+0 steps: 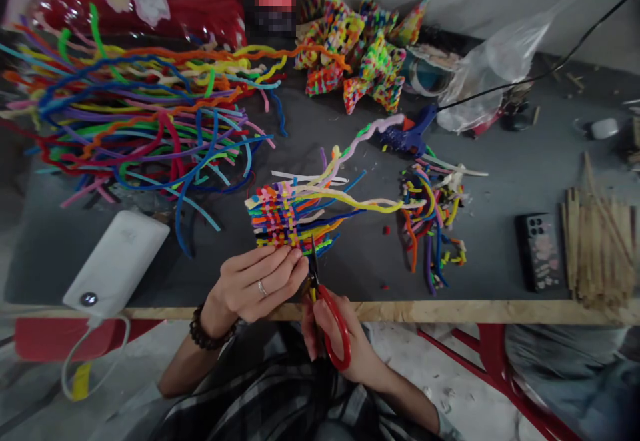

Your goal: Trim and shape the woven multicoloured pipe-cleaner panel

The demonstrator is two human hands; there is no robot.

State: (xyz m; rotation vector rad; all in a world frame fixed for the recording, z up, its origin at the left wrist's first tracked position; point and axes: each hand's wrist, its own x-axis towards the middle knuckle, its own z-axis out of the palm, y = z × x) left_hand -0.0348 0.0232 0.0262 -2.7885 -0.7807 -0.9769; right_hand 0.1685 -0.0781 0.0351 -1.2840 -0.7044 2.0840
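My left hand (263, 281) grips the near edge of a woven piece of pipe cleaners (274, 217) lying on the dark table. Its weave is tight and multicoloured, while long loose ends fan out to the right. In my right hand (335, 327) is a pair of red-handled scissors (345, 347), my fingers in the loops. The dark blades point away from me, right beside my left fingertips and close to the loose ends at the near edge. Whether the blades touch a strand I cannot tell.
Loose pipe cleaners (150, 114) heap at the left, above a white power bank (117, 261). Woven shapes (370, 54) stand at the back near a blue glue gun (410, 135) with a black cord. Cut scraps (435, 214), a phone (541, 252) and wooden sticks (597, 247) lie rightward.
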